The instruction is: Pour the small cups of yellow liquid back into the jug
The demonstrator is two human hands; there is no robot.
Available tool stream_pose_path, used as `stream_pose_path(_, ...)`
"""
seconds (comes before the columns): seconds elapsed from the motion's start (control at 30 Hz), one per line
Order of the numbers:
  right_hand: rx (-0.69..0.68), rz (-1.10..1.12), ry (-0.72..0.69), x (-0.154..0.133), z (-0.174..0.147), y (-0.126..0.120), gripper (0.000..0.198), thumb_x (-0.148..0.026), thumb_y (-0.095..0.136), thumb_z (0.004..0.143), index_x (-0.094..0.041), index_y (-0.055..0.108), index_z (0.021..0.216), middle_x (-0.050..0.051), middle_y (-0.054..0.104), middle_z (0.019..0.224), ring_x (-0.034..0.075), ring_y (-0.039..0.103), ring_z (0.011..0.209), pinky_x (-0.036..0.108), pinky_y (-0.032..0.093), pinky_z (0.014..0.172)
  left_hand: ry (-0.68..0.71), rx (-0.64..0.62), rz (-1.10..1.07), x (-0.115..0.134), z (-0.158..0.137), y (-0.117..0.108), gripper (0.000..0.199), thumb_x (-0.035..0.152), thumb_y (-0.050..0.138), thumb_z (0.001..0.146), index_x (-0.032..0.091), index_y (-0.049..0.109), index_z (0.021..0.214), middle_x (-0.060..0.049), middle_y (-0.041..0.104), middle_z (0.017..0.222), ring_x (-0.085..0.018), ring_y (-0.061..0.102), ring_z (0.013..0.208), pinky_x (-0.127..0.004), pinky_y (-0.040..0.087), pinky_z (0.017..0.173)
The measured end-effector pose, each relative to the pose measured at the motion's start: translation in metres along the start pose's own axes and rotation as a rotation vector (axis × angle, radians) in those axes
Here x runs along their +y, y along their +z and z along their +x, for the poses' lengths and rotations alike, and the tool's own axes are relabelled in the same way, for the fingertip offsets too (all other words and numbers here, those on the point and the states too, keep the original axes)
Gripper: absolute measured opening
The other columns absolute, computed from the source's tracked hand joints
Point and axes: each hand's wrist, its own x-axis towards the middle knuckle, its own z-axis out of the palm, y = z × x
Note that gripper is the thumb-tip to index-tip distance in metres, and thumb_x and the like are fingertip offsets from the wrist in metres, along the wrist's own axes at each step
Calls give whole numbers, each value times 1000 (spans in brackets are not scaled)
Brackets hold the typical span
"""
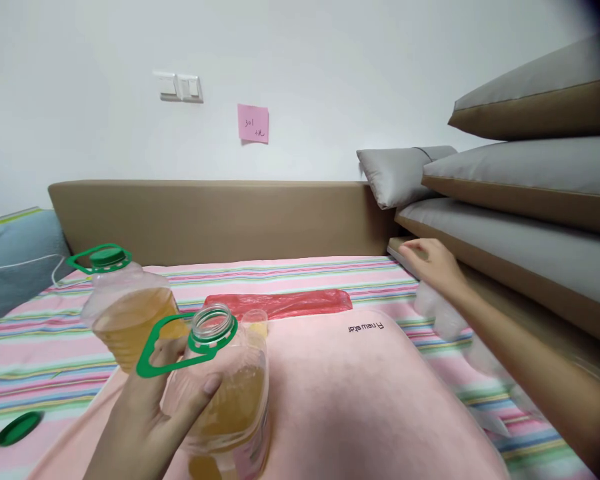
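Note:
My left hand [153, 393] grips the shoulder of an uncapped clear plastic jug [230, 400], part full of amber liquid. Its green carry handle [180, 367] loops over my fingers. Behind it, to the left, stands a second jug [135, 313] of similar liquid, with its green cap [107, 257] on. A small clear cup [255, 323] shows just behind the open neck. Away to the right, my right hand [433, 263] hovers above clear plastic containers [445, 317], its fingers curled together; whether anything is pinched in them is hidden. A loose green cap [19, 428] lies at the lower left.
A pink mat [360, 400] lies under the open jug on a striped sheet [45, 367]. Behind it is a crumpled red plastic bag [290, 303]. Grey cushions [520, 220] are stacked at the right, and a brown padded backrest [230, 223] runs along the wall.

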Motion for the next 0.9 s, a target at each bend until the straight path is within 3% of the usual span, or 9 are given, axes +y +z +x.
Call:
stream_pose_path(0.13,-325,265,-133,-74,-66,71,24,-28,78,99,-18,75,120,9,76,127,24,72,115,49,58,107,-41,-41,0,1,-2,-5,63,75,65,94,31,65,139,-11,72,141,-43,62,134,-58,52,107)
stream_pose_path(0.23,-544,390,-123,-116,-118,138,60,-30,98,75,-20,75,129,10,78,131,28,75,118,47,61,105,-53,-42,-1,-3,-5,-9,69,78,66,92,30,64,141,-13,70,145,-46,59,139,-62,50,111)
stream_pose_path(0.3,-617,424,-66,-135,-140,180,81,-34,106,62,-19,73,134,15,75,137,35,73,125,49,62,104,-52,-42,8,-5,-7,-12,71,80,66,90,29,66,140,-14,69,147,-47,58,140,-67,46,115)
stream_pose_path(0.33,-637,439,-37,-142,-147,198,83,-37,106,62,-19,72,136,15,75,137,36,72,125,51,62,103,-59,-49,12,-7,-7,-13,70,80,66,90,30,66,140,-14,69,148,-47,58,141,-68,45,117)
stream_pose_path(0.43,-670,481,34,-152,-161,239,65,-46,94,82,-18,70,136,14,73,136,33,71,124,53,60,105,-105,-42,18,-11,-9,-14,72,81,68,87,32,67,140,-12,70,148,-46,59,142,-70,45,120)
stream_pose_path(0.53,-691,513,86,-153,-168,261,51,-46,82,97,-18,69,137,13,71,137,30,70,124,54,58,108,-125,8,48,-20,-11,-15,72,83,66,86,31,69,136,-13,73,143,-48,60,141,-73,45,119)
stream_pose_path(0.7,-711,533,135,-151,-172,272,43,-41,79,101,-18,68,136,11,73,131,28,71,120,54,57,110,-118,-73,130,-36,-9,-22,63,80,64,91,28,75,124,-14,76,128,-45,69,127,-65,56,113)
stream_pose_path(0.8,-707,539,152,-153,-173,274,33,-39,80,101,-18,72,125,9,74,124,25,71,114,51,58,108,-100,-49,126,-28,-5,-22,63,80,63,91,27,76,122,-13,77,124,-43,71,123,-63,56,113)
stream_pose_path(0.9,-684,558,182,-156,-173,273,28,-37,80,100,-18,73,119,8,74,121,24,71,111,49,58,105,-59,-32,94,-13,-3,-16,66,80,63,91,29,74,132,-13,76,131,-45,63,137,-64,51,119)
